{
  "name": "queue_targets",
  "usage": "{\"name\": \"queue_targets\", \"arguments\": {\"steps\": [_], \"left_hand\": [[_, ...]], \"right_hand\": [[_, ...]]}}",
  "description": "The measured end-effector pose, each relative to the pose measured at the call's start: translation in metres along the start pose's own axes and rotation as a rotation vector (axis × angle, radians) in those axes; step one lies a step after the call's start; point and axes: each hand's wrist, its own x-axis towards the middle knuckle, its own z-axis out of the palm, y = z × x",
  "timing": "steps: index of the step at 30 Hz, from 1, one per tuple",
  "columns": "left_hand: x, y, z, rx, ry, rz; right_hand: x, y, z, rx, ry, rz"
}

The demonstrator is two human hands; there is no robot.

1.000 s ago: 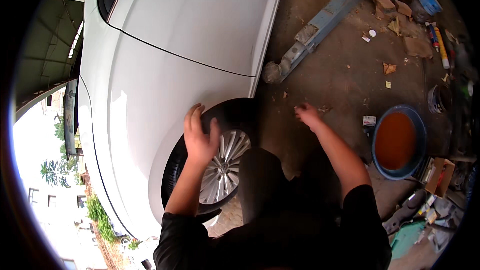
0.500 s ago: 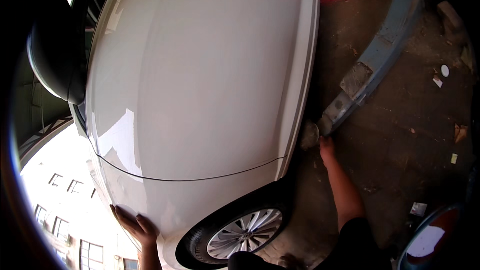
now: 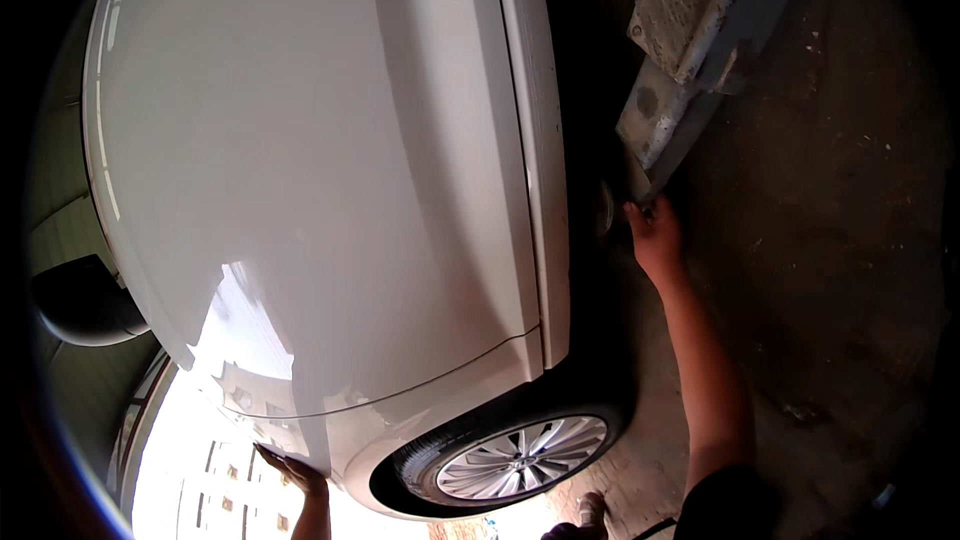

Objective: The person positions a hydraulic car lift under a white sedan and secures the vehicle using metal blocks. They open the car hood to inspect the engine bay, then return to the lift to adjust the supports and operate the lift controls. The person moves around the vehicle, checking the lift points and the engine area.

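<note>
The white car body (image 3: 310,120) fills most of the view, its dark side mirror (image 3: 85,300) at the far left and its silver-spoked wheel (image 3: 520,455) low down. My left hand (image 3: 293,472) rests on the car's fender at the lower left, fingers stretched out. My right hand (image 3: 655,230) reaches down beside the sill and is closed around the near end of a grey-blue metal lifting arm (image 3: 660,120), which has a worn pad block (image 3: 675,10) on it. The arm's rounded end is mostly in shadow beside the car.
The dark, stained floor (image 3: 820,240) runs along the right. My shoe (image 3: 590,510) shows at the bottom below the wheel. Bright daylight with a building (image 3: 240,490) lies at the lower left, under a green roof structure (image 3: 60,200).
My view has come closer over the car's side. My left hand went from mid-air onto the fender; my right hand moved forward from above the floor and took hold of the metal arm's end.
</note>
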Motion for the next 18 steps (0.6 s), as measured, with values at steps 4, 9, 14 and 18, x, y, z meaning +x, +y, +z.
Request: {"name": "queue_targets", "arguments": {"steps": [4,9,14,18], "left_hand": [[-0.004,-0.012,-0.011,0.087,-0.038,-0.042],[-0.005,-0.022,-0.013,0.086,-0.091,-0.025],[-0.008,-0.003,-0.005,0.084,-0.137,-0.122],[-0.005,-0.018,-0.008,0.045,-0.131,-0.098]], "right_hand": [[0.008,-0.001,0.001,-0.104,0.003,-0.012],[0.010,0.010,0.008,-0.222,-0.022,0.052],[0.018,0.014,0.012,-0.331,-0.025,0.049],[0.028,0.010,0.014,-0.298,0.013,0.055]]}}
